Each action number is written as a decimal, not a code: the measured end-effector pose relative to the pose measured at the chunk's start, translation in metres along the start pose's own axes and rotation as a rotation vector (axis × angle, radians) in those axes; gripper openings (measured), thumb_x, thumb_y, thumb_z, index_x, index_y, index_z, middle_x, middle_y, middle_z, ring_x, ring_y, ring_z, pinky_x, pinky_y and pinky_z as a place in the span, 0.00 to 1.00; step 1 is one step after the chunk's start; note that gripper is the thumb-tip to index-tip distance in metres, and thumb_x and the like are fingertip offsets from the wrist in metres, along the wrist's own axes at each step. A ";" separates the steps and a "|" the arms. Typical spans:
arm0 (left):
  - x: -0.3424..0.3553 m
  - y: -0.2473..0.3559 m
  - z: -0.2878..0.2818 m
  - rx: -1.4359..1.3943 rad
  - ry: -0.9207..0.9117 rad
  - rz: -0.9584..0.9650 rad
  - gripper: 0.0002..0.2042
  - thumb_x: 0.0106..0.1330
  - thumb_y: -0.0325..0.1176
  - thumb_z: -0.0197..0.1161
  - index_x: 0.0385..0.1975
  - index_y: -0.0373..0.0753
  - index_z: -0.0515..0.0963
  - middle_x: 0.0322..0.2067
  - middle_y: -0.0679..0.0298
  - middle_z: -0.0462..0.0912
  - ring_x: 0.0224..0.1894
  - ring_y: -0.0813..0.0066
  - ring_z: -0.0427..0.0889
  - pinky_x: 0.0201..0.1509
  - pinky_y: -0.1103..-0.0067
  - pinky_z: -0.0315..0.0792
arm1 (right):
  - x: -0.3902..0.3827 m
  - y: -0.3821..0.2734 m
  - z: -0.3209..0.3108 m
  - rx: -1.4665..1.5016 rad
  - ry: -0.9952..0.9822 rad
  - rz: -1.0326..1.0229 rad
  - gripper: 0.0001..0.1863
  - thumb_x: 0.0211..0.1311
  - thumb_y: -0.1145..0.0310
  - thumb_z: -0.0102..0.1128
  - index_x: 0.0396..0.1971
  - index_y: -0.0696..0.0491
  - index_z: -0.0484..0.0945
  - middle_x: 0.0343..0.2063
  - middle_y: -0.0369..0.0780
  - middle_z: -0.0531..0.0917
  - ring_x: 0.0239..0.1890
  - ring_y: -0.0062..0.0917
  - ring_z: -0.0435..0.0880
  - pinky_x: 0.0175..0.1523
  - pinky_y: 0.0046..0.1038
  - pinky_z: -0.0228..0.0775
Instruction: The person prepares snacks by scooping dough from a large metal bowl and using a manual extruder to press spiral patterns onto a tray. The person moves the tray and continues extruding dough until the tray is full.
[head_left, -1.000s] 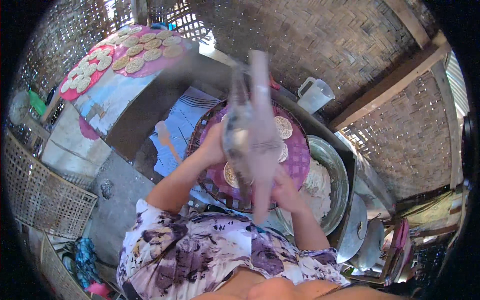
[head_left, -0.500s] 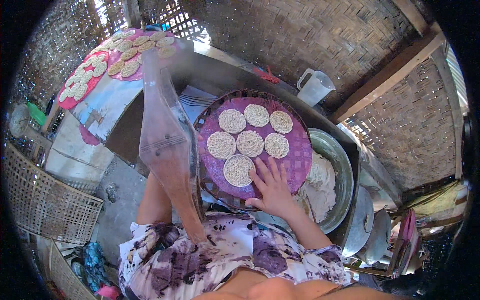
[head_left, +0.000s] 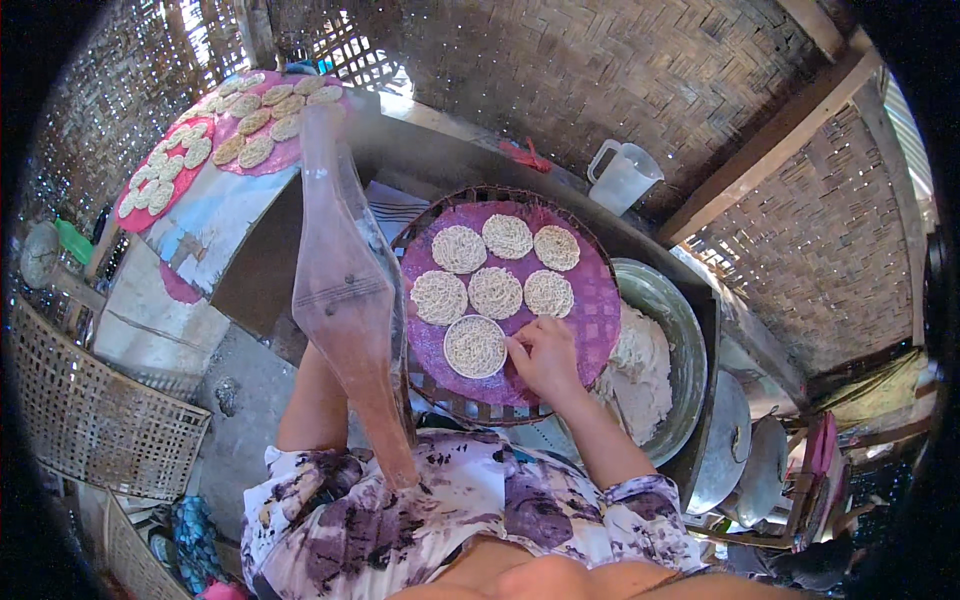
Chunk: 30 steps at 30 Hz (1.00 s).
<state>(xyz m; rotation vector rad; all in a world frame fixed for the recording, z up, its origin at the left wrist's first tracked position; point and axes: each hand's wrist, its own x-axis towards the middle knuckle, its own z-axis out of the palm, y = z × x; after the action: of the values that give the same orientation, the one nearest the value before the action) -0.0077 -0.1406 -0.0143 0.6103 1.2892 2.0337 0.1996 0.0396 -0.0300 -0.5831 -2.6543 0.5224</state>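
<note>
A white ring point(head_left: 448, 348) surrounds a round cake of pale strands point(head_left: 475, 345) on the purple plastic sheet point(head_left: 590, 285). My right hand point(head_left: 548, 360) pinches the ring's right edge between thumb and curled fingers. Several similar cakes without rings, among them a middle one point(head_left: 495, 290), lie beyond it in two rows. The sheet lines a round woven tray point(head_left: 535, 412) in front of me. My left forearm point(head_left: 313, 405) reaches up behind a long piece covered in clear plastic point(head_left: 343, 285), which hides my left hand.
Right of the tray sits a large metal basin point(head_left: 690, 370) holding pale dough point(head_left: 640, 375). A clear plastic jug point(head_left: 625, 178) stands by the woven wall. More cakes point(head_left: 255, 120) lie on pink sheets at the far left. Pot lids point(head_left: 722, 440) lean at the right.
My right hand's spread fingers have curled in, and thumb and fingers now close on the ring's edge. The view has shifted slightly. My left fingertips, faintly seen at the tray's rim before, are now hidden.
</note>
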 end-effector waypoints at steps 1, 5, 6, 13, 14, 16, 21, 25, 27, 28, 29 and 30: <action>0.002 0.000 0.000 0.000 -0.006 -0.006 0.23 0.53 0.45 0.58 0.41 0.32 0.68 0.29 0.59 0.75 0.31 0.68 0.75 0.47 0.71 0.67 | 0.001 0.000 0.001 -0.016 -0.026 0.015 0.09 0.43 0.64 0.58 0.17 0.54 0.77 0.25 0.41 0.74 0.33 0.34 0.71 0.38 0.35 0.62; 0.001 0.004 0.001 0.015 -0.010 -0.004 0.24 0.52 0.45 0.59 0.41 0.32 0.68 0.30 0.59 0.75 0.32 0.67 0.75 0.48 0.71 0.66 | 0.005 -0.001 0.003 -0.026 -0.063 0.008 0.08 0.42 0.65 0.57 0.15 0.54 0.76 0.23 0.41 0.74 0.33 0.34 0.72 0.37 0.36 0.62; 0.001 0.004 0.001 0.018 -0.012 -0.006 0.24 0.52 0.45 0.59 0.41 0.32 0.68 0.30 0.59 0.75 0.33 0.67 0.75 0.48 0.71 0.66 | 0.005 -0.003 0.003 -0.026 -0.058 0.011 0.08 0.42 0.65 0.57 0.14 0.54 0.76 0.23 0.41 0.74 0.33 0.34 0.72 0.37 0.36 0.62; -0.001 0.004 0.002 0.026 -0.009 -0.014 0.24 0.50 0.44 0.60 0.41 0.33 0.68 0.31 0.58 0.76 0.34 0.66 0.75 0.50 0.70 0.65 | 0.003 0.013 -0.023 0.015 0.104 0.055 0.08 0.40 0.64 0.58 0.13 0.53 0.75 0.22 0.40 0.74 0.31 0.35 0.73 0.38 0.36 0.62; 0.000 0.003 0.003 0.025 -0.015 -0.014 0.24 0.50 0.44 0.60 0.41 0.33 0.69 0.31 0.58 0.76 0.34 0.66 0.75 0.50 0.70 0.65 | 0.001 0.022 -0.028 0.017 0.114 0.115 0.08 0.39 0.64 0.59 0.13 0.53 0.76 0.22 0.40 0.74 0.32 0.35 0.73 0.39 0.36 0.62; 0.003 0.002 0.004 0.028 -0.021 -0.016 0.24 0.50 0.44 0.60 0.41 0.33 0.69 0.32 0.58 0.76 0.35 0.66 0.75 0.51 0.70 0.64 | -0.007 0.043 -0.035 -0.013 0.095 0.184 0.08 0.39 0.64 0.59 0.13 0.53 0.76 0.22 0.40 0.74 0.31 0.35 0.73 0.39 0.36 0.62; 0.004 0.003 0.010 0.038 -0.042 -0.025 0.24 0.49 0.44 0.61 0.41 0.33 0.69 0.32 0.58 0.76 0.36 0.65 0.75 0.52 0.70 0.64 | -0.024 0.055 -0.039 -0.091 0.095 0.229 0.09 0.39 0.63 0.59 0.13 0.53 0.76 0.21 0.41 0.74 0.29 0.36 0.73 0.38 0.35 0.64; 0.006 0.002 0.014 0.052 -0.056 -0.036 0.24 0.48 0.44 0.62 0.41 0.33 0.69 0.33 0.58 0.76 0.37 0.64 0.75 0.53 0.70 0.63 | -0.025 0.055 -0.032 -0.085 0.039 0.230 0.09 0.40 0.63 0.58 0.13 0.53 0.76 0.21 0.40 0.74 0.29 0.35 0.74 0.40 0.35 0.63; 0.006 0.001 0.016 0.059 -0.067 -0.042 0.24 0.48 0.44 0.62 0.41 0.34 0.69 0.33 0.58 0.76 0.37 0.64 0.75 0.53 0.70 0.63 | -0.024 0.054 -0.031 -0.111 0.058 0.216 0.09 0.40 0.63 0.58 0.13 0.52 0.76 0.21 0.40 0.74 0.29 0.34 0.74 0.40 0.35 0.63; 0.005 0.003 0.016 0.066 -0.063 -0.043 0.24 0.48 0.43 0.62 0.41 0.34 0.69 0.33 0.58 0.76 0.37 0.64 0.75 0.53 0.70 0.63 | -0.022 0.054 -0.029 -0.101 0.056 0.207 0.09 0.40 0.63 0.58 0.13 0.52 0.76 0.21 0.40 0.74 0.29 0.34 0.74 0.40 0.35 0.63; 0.005 0.003 0.016 0.068 -0.069 -0.044 0.24 0.48 0.43 0.62 0.41 0.34 0.69 0.33 0.58 0.76 0.38 0.63 0.75 0.54 0.70 0.63 | -0.022 0.055 -0.027 -0.096 0.054 0.202 0.09 0.40 0.63 0.58 0.12 0.52 0.76 0.21 0.40 0.74 0.29 0.34 0.74 0.39 0.35 0.63; 0.005 0.002 0.017 0.075 -0.074 -0.048 0.24 0.47 0.43 0.63 0.41 0.34 0.69 0.33 0.58 0.76 0.38 0.63 0.75 0.54 0.70 0.62 | -0.022 0.056 -0.026 -0.092 0.053 0.197 0.09 0.40 0.63 0.58 0.12 0.52 0.76 0.21 0.40 0.74 0.29 0.34 0.74 0.39 0.35 0.63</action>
<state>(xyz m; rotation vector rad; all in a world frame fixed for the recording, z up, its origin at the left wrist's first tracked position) -0.0004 -0.1271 -0.0057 0.6763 1.3284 1.9140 0.2474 0.0838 -0.0370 -0.8805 -2.5963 0.4346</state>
